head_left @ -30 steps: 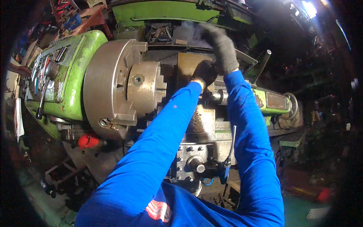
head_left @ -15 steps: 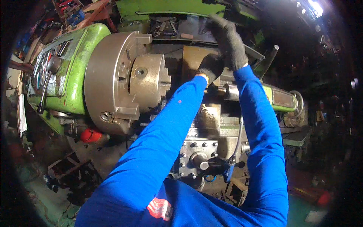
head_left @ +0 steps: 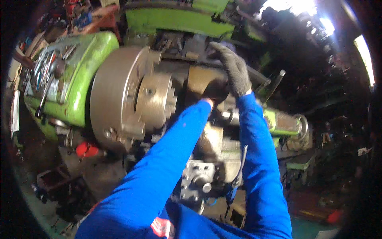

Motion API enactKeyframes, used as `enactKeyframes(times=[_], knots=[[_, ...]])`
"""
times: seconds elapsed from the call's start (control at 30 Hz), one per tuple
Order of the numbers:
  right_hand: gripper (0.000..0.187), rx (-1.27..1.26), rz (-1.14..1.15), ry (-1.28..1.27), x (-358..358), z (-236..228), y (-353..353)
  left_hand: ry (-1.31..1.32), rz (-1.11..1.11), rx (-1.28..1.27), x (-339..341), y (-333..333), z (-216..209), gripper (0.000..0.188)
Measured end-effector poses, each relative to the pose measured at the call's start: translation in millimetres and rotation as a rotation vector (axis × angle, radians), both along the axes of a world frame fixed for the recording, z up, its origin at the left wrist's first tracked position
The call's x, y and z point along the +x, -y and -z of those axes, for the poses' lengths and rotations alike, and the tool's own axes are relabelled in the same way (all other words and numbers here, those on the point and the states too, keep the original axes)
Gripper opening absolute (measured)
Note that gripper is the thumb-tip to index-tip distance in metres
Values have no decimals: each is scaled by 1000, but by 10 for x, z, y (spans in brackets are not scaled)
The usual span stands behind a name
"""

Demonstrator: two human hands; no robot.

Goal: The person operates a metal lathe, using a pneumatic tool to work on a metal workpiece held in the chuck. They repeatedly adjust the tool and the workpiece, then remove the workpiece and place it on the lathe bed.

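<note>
Both my hands wear gloves and reach over the bed of a green metal lathe. My right hand, in a grey knit glove, is raised with its fingers stretched out and nothing seen in them. It is above the far side of the bed, beyond the tailstock spindle. My left hand is in dark shadow beside a brown plate; its fingers cannot be made out. To its left, a smaller jawed chuck sits in front of a large chuck.
The green headstock carries small tools and a lever. Nearer me stands a bolted tool post, with a blue-handled tool beside it. The tailstock handwheel is at right. A red object lies lower left.
My right hand has come down and slightly left, its fingers still extended. My left hand stays low near the brown plate. The whole view has tilted and shifted a little.
</note>
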State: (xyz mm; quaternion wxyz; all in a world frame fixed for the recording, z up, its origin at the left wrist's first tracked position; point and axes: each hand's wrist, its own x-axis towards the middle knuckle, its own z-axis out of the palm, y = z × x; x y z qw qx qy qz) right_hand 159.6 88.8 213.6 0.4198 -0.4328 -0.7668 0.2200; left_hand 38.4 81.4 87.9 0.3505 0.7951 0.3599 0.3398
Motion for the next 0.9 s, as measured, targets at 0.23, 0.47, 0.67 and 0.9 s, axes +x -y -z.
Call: enactKeyframes(times=[0.23,0.47,0.67,0.9], knots=[[28,248,-23,522,-867,-929,622,-112,24,-100,101,-65,150,40],[31,62,63,636,-1323,-585,472,-106,-26,-88,-81,-72,155,40],[42,14,192,695,-1417,-501,479,-130,-18,-85,-41,98,118,40],[37,-102,131,1173,-769,-385,347,-186,1,-38,87,0,22,40]])
